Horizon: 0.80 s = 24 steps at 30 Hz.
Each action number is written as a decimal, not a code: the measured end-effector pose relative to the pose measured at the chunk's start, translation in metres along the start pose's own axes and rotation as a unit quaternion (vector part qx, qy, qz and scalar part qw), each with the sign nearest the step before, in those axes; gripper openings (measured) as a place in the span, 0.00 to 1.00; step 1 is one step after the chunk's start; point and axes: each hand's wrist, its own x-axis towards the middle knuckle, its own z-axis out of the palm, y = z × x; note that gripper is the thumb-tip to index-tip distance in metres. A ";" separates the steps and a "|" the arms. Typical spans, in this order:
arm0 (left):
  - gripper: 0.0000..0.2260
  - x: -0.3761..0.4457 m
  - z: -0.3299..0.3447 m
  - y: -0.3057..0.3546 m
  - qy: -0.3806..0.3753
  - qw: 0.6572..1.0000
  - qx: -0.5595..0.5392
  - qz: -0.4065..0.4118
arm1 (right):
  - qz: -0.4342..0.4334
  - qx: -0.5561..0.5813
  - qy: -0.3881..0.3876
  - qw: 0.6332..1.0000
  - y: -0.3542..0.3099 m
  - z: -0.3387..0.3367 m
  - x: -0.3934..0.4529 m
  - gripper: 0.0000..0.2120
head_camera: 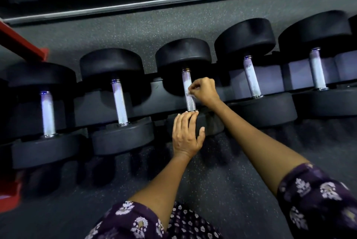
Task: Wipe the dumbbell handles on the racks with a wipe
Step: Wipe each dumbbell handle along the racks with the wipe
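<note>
While the left hand lies flat with straight fingers on the near head of the middle dumbbell, the right hand curls its fingers around a small pale wipe and presses it against the right side of that dumbbell's knurled metal handle. The dumbbell sits in the low rack, third in a row of five black-headed weights, two to its left and two to its right, above a speckled dark floor. Patterned purple sleeves cover both upper arms.
</note>
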 end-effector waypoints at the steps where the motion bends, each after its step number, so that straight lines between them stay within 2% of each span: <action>1: 0.20 0.000 0.000 0.000 -0.001 1.000 0.000 -0.001 | -0.005 -0.007 0.000 1.000 -0.002 -0.001 0.002 0.04; 5: 0.19 0.000 0.000 0.000 -0.001 1.000 -0.003 0.000 | -0.027 -0.102 -0.102 0.989 0.006 0.002 -0.010 0.03; 7: 0.17 -0.001 -0.001 -0.001 0.002 1.000 -0.005 0.002 | -0.018 -0.107 -0.129 0.986 0.009 0.002 -0.010 0.04; 13: 0.19 0.000 -0.001 0.000 0.006 1.000 -0.007 0.000 | -0.017 -0.024 -0.005 1.000 -0.005 -0.004 0.022 0.05; 20: 0.19 0.000 0.000 0.000 0.008 1.000 -0.008 0.002 | -0.109 -0.093 -0.113 0.983 0.017 -0.007 -0.011 0.05; 22: 0.19 0.000 0.000 0.000 0.009 1.000 -0.007 0.004 | -0.121 -0.079 -0.079 0.986 0.012 -0.006 0.008 0.05; 24: 0.19 0.000 -0.001 0.001 0.008 1.000 -0.006 0.007 | -0.081 -0.031 -0.017 0.996 0.005 -0.004 0.024 0.06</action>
